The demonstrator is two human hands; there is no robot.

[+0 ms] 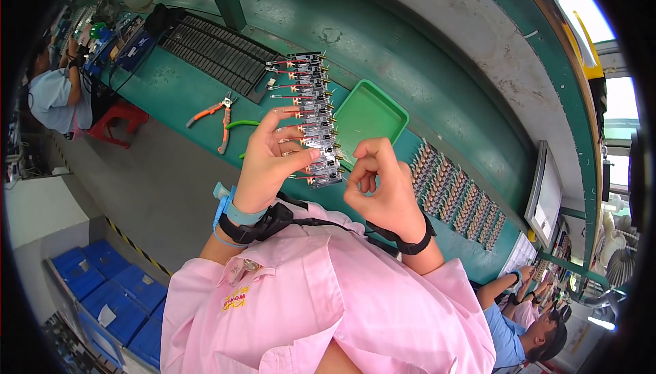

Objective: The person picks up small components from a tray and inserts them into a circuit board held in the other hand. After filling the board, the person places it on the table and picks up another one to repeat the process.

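Observation:
My left hand [266,156] grips a long panel of small circuit boards [318,117] by its left side, with the thumb on top near the lower end. Short red wires stick out along the panel's left edge, and small brass-coloured parts line its right edge. Just right of the panel's lower end is my right hand [384,181], its fingers curled and thumb and forefinger brought together. Whatever lies between those fingertips is too small to make out. Partly behind the panel sits a green plastic tray [375,110]. Orange-handled cutting pliers [226,103] lie left of my left hand.
A black slotted rack [217,48] occupies the far left of the green bench [301,15]. Rows of similar board panels [456,199] lie at the right. Co-workers sit at both sides, near a red stool [117,124] on the left. Blue bins [113,288] stand at lower left.

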